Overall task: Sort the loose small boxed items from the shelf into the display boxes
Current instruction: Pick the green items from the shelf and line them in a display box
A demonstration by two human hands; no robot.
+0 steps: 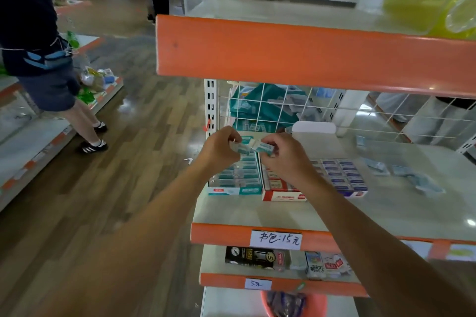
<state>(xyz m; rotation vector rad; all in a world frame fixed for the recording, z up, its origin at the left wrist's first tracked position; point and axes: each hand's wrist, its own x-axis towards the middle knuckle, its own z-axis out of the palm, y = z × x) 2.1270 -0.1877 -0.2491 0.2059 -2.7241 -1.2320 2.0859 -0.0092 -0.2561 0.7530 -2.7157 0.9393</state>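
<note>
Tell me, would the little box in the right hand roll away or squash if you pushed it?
Probably no rolling: the little box looks flat-sided, like those stacked in the teal display box. It seems light, since the right hand pinches it with fingertips. It looks like thin card, so a hard squeeze might dent it.

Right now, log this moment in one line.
left hand pinches small box | right hand pinches second box | held above teal display, red display | loose boxes on shelf
</note>
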